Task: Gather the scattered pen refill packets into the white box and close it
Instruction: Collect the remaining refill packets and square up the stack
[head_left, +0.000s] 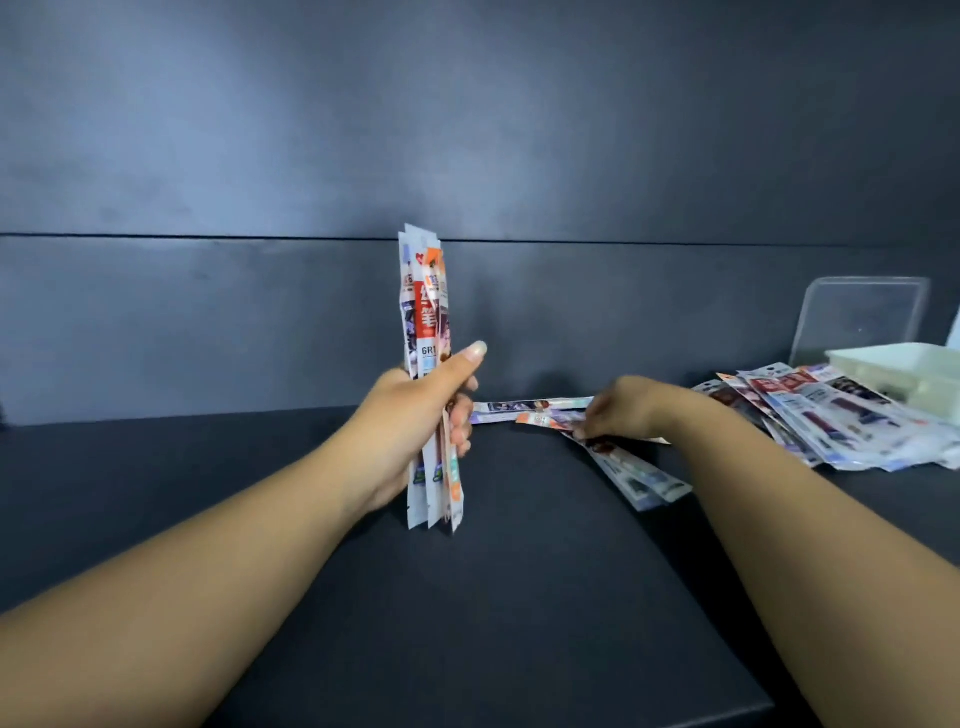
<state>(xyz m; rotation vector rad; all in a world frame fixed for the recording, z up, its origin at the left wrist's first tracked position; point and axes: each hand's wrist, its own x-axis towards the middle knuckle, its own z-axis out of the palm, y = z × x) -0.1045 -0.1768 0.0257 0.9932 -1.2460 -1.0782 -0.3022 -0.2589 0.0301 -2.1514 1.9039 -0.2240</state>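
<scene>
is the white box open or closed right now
Open. The white box at the far right shows its bare rim, and its clear lid stands upright behind it. Whether it holds anything cannot be told.

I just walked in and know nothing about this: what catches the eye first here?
First, the left hand in the middle, holding a bundle of packets upright above the dark table. To its right, the right hand reaches down onto loose packets lying flat. At the far right, a bigger pile of packets lies against the open white box.
</scene>
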